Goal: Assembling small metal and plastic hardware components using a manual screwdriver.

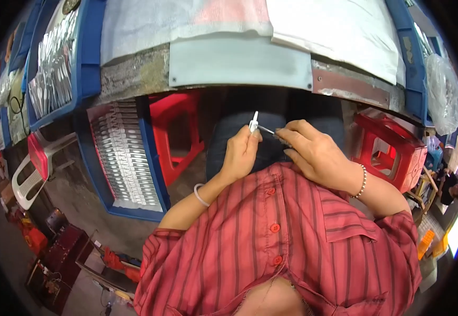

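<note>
Over my lap, close to the table's front edge, my left hand pinches a small white plastic piece with a narrow pointed tip standing up between thumb and finger. My right hand grips a thin metal rod-like tool; its handle end is hidden in the fingers. The rod's tip reaches to the side of the white piece and appears to touch it. Too little shows of either thing to tell its exact kind.
A blue crate with stacked rows of silver-and-white pieces stands low on the left. Another blue crate on the table holds many flat shiny pieces. White cloth covers the tabletop. Red stools flank my legs; a clear plastic bag hangs right.
</note>
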A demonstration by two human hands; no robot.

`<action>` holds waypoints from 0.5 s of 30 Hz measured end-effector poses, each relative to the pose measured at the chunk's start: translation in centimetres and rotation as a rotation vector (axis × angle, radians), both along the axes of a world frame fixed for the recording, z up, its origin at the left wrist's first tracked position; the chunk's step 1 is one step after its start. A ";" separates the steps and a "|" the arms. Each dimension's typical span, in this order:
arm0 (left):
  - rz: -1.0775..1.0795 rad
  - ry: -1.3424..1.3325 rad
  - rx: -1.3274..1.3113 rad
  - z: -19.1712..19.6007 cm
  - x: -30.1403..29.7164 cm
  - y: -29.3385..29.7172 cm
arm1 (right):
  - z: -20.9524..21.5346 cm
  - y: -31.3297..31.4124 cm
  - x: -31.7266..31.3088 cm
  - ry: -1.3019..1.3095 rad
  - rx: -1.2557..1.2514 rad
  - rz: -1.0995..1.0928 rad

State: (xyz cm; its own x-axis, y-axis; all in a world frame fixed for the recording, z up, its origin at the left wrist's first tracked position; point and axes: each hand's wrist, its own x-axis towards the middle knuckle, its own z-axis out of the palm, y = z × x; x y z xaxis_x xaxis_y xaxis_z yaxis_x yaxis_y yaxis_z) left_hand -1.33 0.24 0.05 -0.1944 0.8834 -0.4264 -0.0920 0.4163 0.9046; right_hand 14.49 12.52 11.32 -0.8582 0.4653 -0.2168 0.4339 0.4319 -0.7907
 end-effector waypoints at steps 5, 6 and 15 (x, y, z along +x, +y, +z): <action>-0.019 0.056 0.020 0.2 -0.1 0.2 | -0.1 0.0 0.0 0.011 0.152 0.084; -0.022 0.055 0.017 0.3 -0.1 0.2 | -0.4 -0.2 0.1 0.002 0.152 0.080; -0.044 0.244 0.097 0.5 0.3 0.7 | -1.8 0.4 -0.2 -0.026 -0.272 -0.253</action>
